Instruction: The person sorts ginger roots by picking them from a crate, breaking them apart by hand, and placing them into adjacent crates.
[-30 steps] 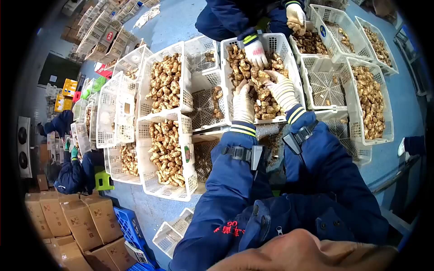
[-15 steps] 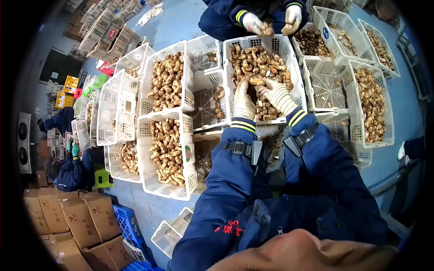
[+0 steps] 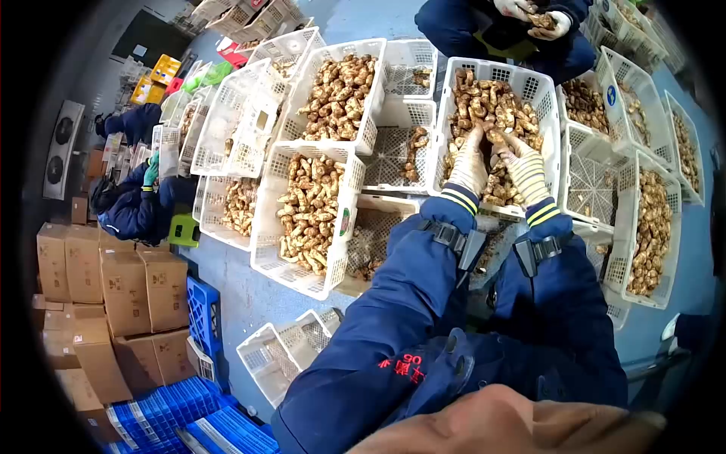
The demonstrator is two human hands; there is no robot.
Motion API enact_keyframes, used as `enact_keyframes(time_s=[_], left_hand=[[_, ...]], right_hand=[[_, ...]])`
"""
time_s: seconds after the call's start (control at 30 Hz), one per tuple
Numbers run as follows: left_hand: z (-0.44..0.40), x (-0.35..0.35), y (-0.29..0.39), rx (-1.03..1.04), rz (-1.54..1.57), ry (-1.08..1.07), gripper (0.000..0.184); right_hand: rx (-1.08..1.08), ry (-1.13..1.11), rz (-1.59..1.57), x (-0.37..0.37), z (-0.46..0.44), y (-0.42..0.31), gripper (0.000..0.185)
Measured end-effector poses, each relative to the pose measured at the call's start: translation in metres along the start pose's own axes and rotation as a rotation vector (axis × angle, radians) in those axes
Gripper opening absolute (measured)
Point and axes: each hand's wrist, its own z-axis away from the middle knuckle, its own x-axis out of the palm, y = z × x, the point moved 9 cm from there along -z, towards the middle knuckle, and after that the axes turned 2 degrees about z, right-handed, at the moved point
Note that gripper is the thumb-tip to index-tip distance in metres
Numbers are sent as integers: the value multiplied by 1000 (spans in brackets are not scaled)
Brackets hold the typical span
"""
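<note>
Mushrooms (image 3: pixel 491 102), knobbly and brown, lie heaped in a white crate (image 3: pixel 551 140) around and beyond the gloved fingers. The left hand (image 3: pixel 468 165) and right hand (image 3: pixel 525 170) dip in side by side, fingertips drawn in and nearly meeting; from where I stand I cannot tell whether they grip a piece. Beyond the fingers, past the crate's far edge, a co-worker's gloved hands (image 3: pixel 558 28) hold another piece (image 3: pixel 542 21). Just left of the fingers stands a thinly filled crate (image 3: pixel 386 159), and further left a well-filled crate (image 3: pixel 351 189). To their right is a shallow-loaded crate (image 3: pixel 590 178), its floor showing, then a full one, the outer crate (image 3: pixel 624 219). Well apart from the fingers, far to the left, cardboard boxes (image 3: pixel 125 295) stand stacked near a green stool (image 3: pixel 184 229).
</note>
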Motion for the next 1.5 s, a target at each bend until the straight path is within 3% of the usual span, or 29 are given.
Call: enact_keyframes(time_s=[0.03, 0.1, 0.13, 0.17, 0.23, 0.27, 0.43, 0.57, 0.63, 0.7, 0.73, 0.83, 0.87, 0.9, 0.97, 1.0, 1.03, 1.1, 1.17, 1.2, 1.27, 1.3, 1.4, 1.5], left_hand=[[-4, -8, -4, -33, 22, 24, 29], [-6, -6, 2, -5, 33, -45, 28], [-4, -9, 5, -1, 41, 15, 27], [-1, -1, 6, 65, 54, 1, 26], [15, 4, 22, 81, 196, 80, 24], [18, 6, 22, 37, 267, 153, 27], [20, 6, 24, 41, 315, 139, 50], [29, 25, 29, 13, 362, 86, 62], [27, 32, 33, 11, 427, -5, 69], [28, 29, 37, 40, 394, 26, 70], [22, 25, 36, 36, 401, -7, 71], [16, 15, 40, 151, 109, 64, 73], [18, 19, 42, 203, -100, 25, 76], [24, 28, 42, 254, -307, -15, 80], [29, 42, 36, 252, -521, -92, 79], [23, 37, 33, 233, -382, -94, 79], [21, 33, 36, 281, -436, -90, 78], [13, 13, 31, 213, -355, 61, 78], [5, -6, 18, 98, -305, 121, 74], [8, -5, 16, 67, -297, 137, 73], [13, -1, 13, 31, -297, 172, 70], [13, 0, 14, 43, -301, 182, 66], [15, -3, 13, 35, -276, 229, 56], [15, -4, 13, 34, -256, 214, 55]], right_hand=[[69, -65, -73, 6, 1, 1, 49], [-157, -26, 0, 13, -2, -12, 55], [137, -130, -34, 17, 0, 8, 59], [-58, -50, 25, 10, 4, -5, 56], [-25, -32, -89, 6, 0, 7, 48], [-48, 42, 49, -2, -2, 10, 40], [39, 86, -145, -8, -1, 10, 38], [-45, 125, 27, -9, -4, 16, 35], [16, 129, 143, -12, 0, 12, 34], [17, 122, 114, -13, -2, 16, 33], [-10, 84, -73, -10, -6, 20, 45], [-98, 48, -255, -5, 1, -6, 64], [-72, -11, -244, 4, 5, -18, 78], [-71, -40, -269, 12, 7, -18, 77], [9, -123, -234, 25, 8, -10, 76], [-55, -11, -349, 14, 12, -23, 69], [55, 11, -563, 8, 12, -15, 59], [-79, 48, -707, -8, 13, -19, 51], [-15, 62, -856, -12, 23, -42, 47], [56, -17, -843, -16, 23, -43, 47], [-42, 92, -901, -30, 29, -51, 50], [-91, -142, -935, -23, 26, -65, 58], [-167, -135, -925, -36, 32, -68, 58], [-106, -39, -864, -44, 28, -52, 56]])
